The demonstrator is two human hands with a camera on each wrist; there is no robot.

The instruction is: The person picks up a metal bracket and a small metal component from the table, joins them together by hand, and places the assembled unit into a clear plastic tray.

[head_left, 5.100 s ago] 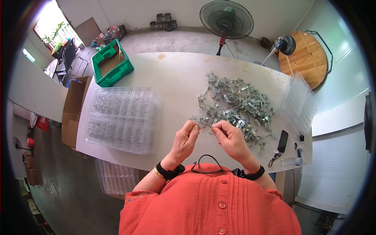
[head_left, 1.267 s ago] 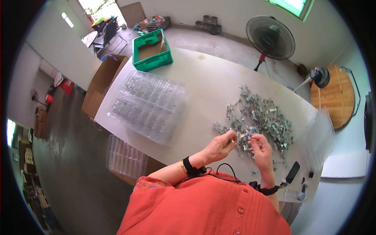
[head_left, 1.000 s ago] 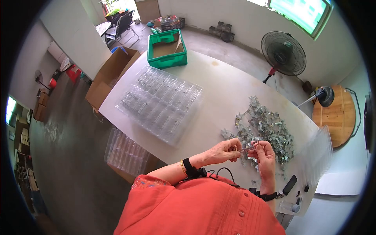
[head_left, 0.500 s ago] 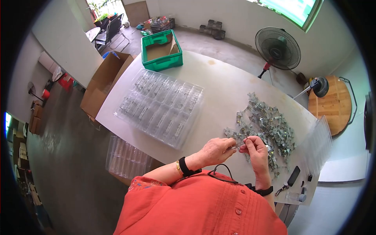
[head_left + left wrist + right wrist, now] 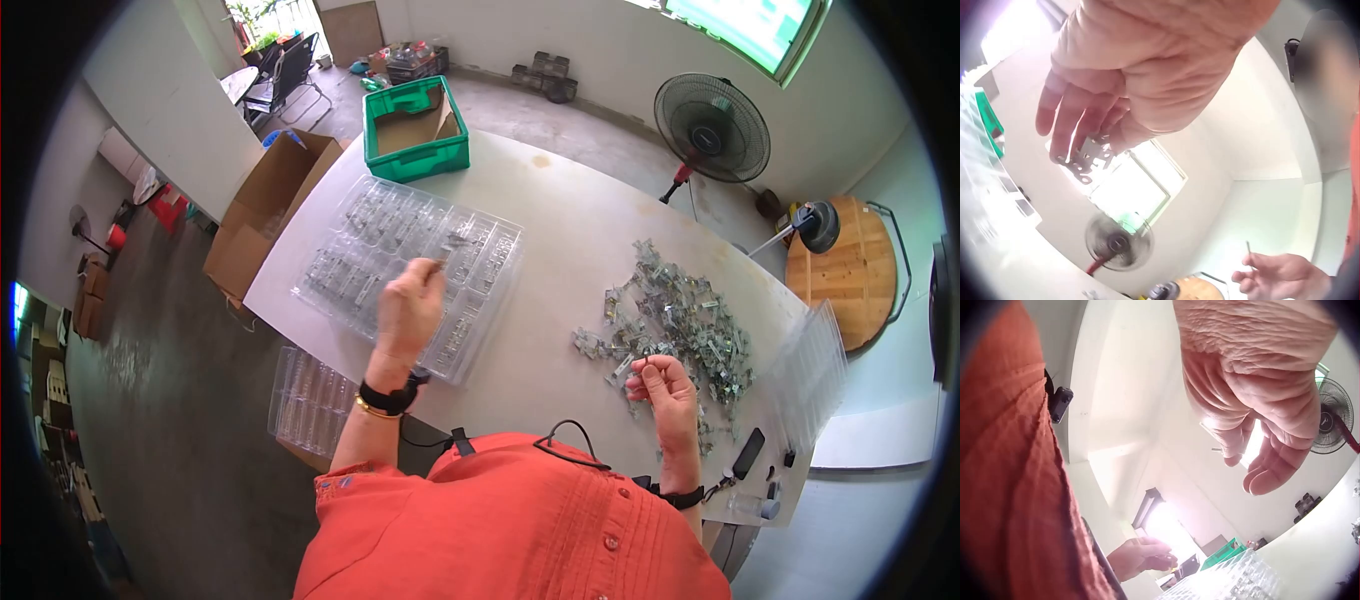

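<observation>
My left hand (image 5: 412,305) is over the stacked clear plastic trays (image 5: 350,265) on the left of the table. Between its thumb and fingers it pinches a small flat metal bracket (image 5: 1090,156) with cut-out hooks along its edge. The tray's compartments hold similar small metal pieces. Near the pile of loose metal parts (image 5: 685,315), my right hand (image 5: 668,400) pinches a thin metal rod (image 5: 1248,246) between thumb and forefinger, its tip standing up past the fingers.
A green crate (image 5: 418,160) with cardboard inside stands at the table's back left corner. More clear trays (image 5: 815,370) lean at the right, by a phone (image 5: 749,453) and a small bottle (image 5: 752,507). An open carton (image 5: 265,210) stands beside the table.
My left hand has moved left from beside the right hand to above the trays, carrying the bracket. The right hand stays by the pile with the rod. Earlier, the head view swung right.
</observation>
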